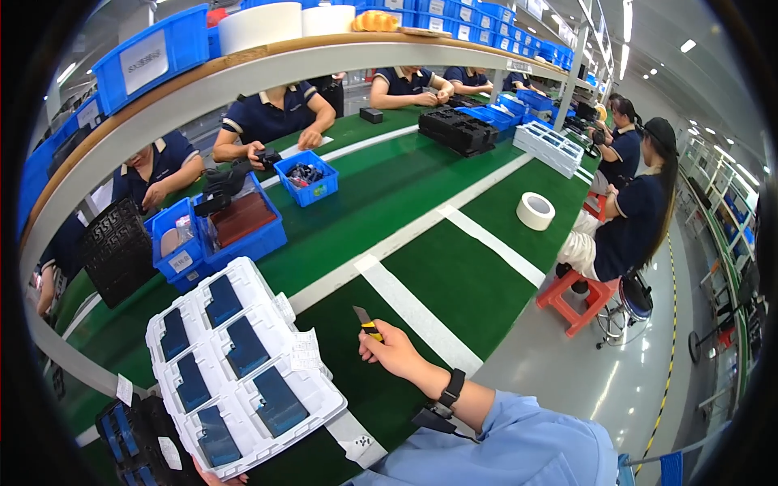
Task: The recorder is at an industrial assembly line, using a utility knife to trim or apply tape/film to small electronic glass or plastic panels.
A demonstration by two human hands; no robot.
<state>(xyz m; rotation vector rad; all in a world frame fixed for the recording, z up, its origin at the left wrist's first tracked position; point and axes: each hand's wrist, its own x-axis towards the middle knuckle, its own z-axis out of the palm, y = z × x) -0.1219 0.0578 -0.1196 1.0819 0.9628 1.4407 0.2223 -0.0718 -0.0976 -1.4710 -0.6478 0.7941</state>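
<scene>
My right hand (pixel 392 350) is closed around a yellow and black utility knife (pixel 371 329), its blade out and pointing up and away over the green mat. To its left lies a stack of white plastic trays (pixel 241 354). Dark blue flat rectangular pieces (pixel 247 347) sit in the top tray's compartments. A small printed paper slip (pixel 305 350) rests against the stack's right side. At the stack's near edge, my left hand (pixel 217 478) grips the white tray from below; only a little of it shows, the rest cut off by the frame.
Black trays (pixel 134 441) stand at the lower left. Across the green bench (pixel 340 223) are blue bins (pixel 251 231) and co-workers' hands. White tape strips (pixel 421 312) cross the mat; a tape roll (pixel 536 211) lies farther right. A shelf (pixel 267 61) arches overhead. Red stools (pixel 578 300) stand right.
</scene>
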